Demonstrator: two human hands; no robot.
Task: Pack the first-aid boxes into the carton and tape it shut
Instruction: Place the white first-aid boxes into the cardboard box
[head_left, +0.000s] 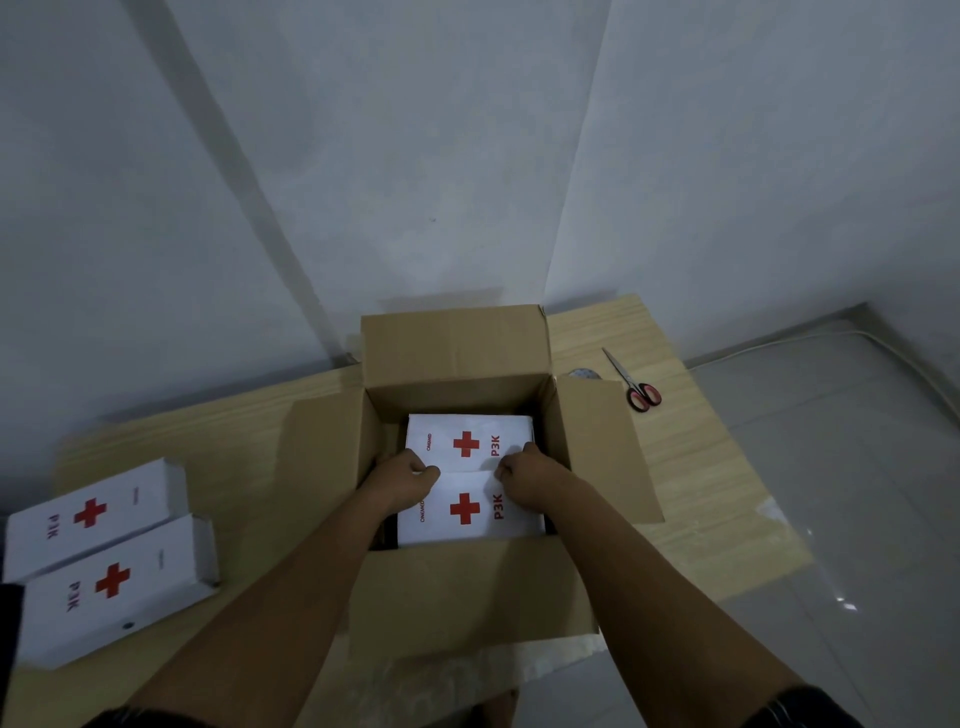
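A person packs first-aid kits at a low wooden table (675, 467), both forearms reaching up from the bottom of the frame into an open cardboard carton (467, 597) at its centre. The left hand (402, 480) and right hand (530, 475) sit curled, knuckles up, at the far corners of the nearer boxed kit (465, 512), apparently pinching its top edge to seat it; whether the fingers truly close on the card cannot be told from above. Just beyond it, touching, a second kit (467, 441) already fills the back half of the carton, red crosses facing up so the pair lie flat and side by side. All four flaps stand open, the far one upright against the wall, keeping the mouth clear for loading. At lower left, two more kits (104, 556) wait on the table within easy reach, suggesting the job is about half done. At upper right, scissors (634, 382) and what looks like a roll of tape (583, 374), half hidden behind a flap, lie ready for sealing.
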